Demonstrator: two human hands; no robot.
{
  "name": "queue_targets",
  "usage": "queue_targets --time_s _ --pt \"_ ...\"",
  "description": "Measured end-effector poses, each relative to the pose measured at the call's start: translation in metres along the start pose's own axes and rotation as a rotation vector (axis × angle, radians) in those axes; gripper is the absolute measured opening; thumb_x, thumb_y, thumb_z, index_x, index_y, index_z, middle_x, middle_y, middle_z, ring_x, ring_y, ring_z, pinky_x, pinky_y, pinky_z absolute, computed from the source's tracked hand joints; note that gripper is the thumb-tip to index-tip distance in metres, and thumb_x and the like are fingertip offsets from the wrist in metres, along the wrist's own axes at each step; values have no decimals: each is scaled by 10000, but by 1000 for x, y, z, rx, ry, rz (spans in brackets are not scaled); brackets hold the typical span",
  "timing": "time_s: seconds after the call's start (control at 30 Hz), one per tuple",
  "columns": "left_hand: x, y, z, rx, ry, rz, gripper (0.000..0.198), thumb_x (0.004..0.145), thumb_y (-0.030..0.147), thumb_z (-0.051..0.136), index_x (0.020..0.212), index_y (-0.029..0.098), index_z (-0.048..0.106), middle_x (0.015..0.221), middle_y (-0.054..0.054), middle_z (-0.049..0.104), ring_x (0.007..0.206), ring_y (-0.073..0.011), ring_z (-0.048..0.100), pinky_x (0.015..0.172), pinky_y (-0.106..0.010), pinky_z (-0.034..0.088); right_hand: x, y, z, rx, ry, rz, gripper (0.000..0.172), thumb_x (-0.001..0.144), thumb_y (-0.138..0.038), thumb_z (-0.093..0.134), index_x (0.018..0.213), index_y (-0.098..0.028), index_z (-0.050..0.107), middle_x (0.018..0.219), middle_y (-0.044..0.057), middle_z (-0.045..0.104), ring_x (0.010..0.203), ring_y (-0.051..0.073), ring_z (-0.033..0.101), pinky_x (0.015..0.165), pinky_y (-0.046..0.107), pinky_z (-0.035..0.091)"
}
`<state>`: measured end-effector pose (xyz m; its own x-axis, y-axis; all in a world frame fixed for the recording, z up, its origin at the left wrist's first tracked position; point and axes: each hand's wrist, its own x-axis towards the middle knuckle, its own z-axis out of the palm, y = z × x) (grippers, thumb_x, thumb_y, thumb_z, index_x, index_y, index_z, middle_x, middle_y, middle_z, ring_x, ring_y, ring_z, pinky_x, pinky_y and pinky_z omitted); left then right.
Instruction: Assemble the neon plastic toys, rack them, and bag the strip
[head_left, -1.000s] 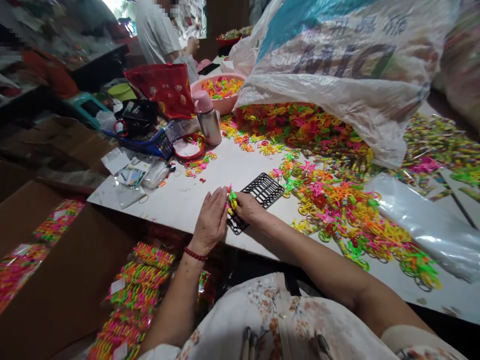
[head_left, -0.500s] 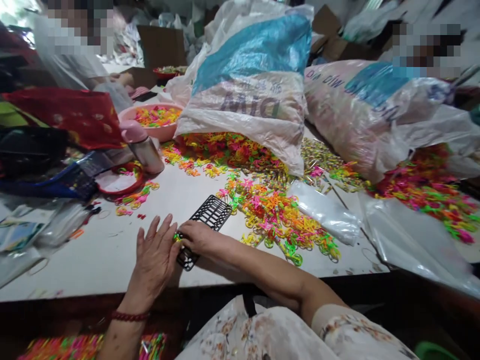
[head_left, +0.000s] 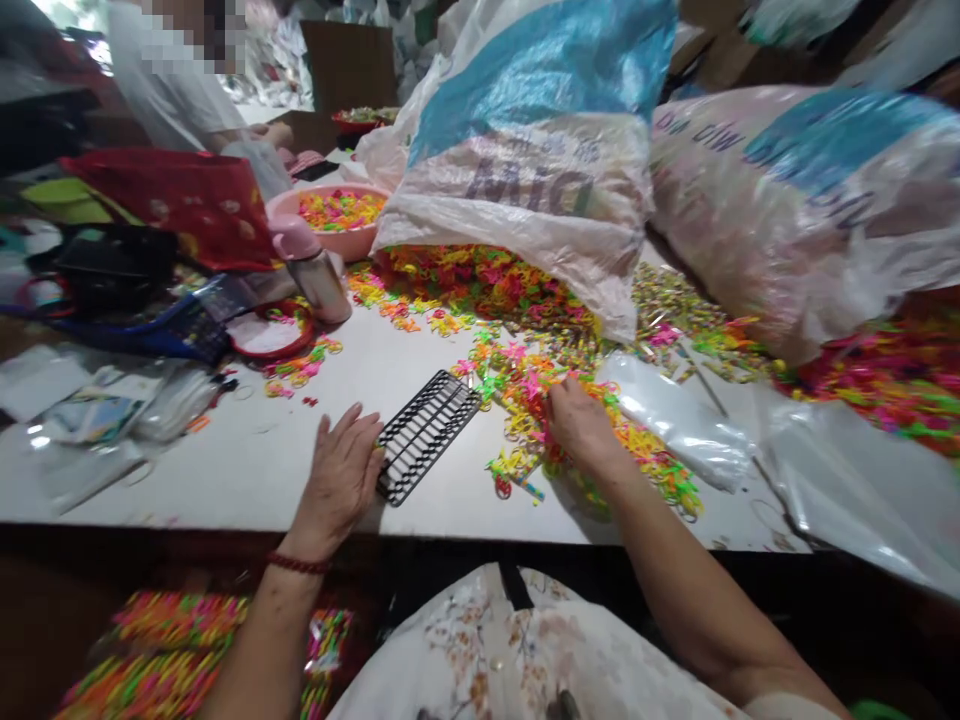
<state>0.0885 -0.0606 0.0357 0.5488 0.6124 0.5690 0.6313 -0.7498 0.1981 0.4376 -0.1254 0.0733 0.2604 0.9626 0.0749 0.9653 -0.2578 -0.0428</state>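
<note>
Left hand (head_left: 341, 478) flat, released, touching black plastic grid rack (head_left: 427, 436).
Right hand (head_left: 579, 425) in neon plastic ring pile (head_left: 519, 388), right of rack; grip unclear.

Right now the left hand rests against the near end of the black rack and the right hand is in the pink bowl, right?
Not quite. In the head view the right hand is in the loose pile of coloured pieces on the table, not in the pink bowl farther back. The left hand does rest against the near end of the black rack.
</note>
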Motion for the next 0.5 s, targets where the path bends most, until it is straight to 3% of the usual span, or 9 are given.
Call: queue_targets --time_s 0.07,0.13,0.27,0.37,0.5 --pt "0 0 -1 -33 -24 -18 359 931 184 442 1284 202 503 1244 -103 630 1386 -244 393 1175 -547 234 4 -18 -1 154 84 9 178 934 -162 413 990 -121 577 929 141 587 738 200 535 663 319 378" --pt "1 1 -3 -67 -45 -25 361 930 175 434 1287 198 483 1270 -107 610 1398 -241 371 1166 -545 270 11 -46 1 455 120 -12 191 942 -197 400 1045 -139 550 881 114 609 734 202 544 662 316 391" --pt "2 2 -7 -118 -35 -39 351 934 156 417 1283 194 437 1365 -133 535 1418 -240 333 1148 -549 310 19 -125 20 1066 -150 -176 129 887 -297 508 944 -197 565 767 21 621 668 157 541 598 258 407" --pt "3 5 -11 -143 -30 -37 343 936 150 411 1277 180 415 1480 -172 411 1440 -236 296 1144 -536 317 23 -176 40 1192 -282 -282 128 850 -313 546 870 -198 601 717 -18 610 673 137 521 611 234 402" --pt "2 5 -13 -149 -40 -49 332 942 152 399 1273 159 413 1570 -198 243 1471 -249 227 1141 -527 321 27 -202 54 1218 -327 -359 186 837 -352 569 828 -170 609 684 -33 571 645 116 473 625 225 379"
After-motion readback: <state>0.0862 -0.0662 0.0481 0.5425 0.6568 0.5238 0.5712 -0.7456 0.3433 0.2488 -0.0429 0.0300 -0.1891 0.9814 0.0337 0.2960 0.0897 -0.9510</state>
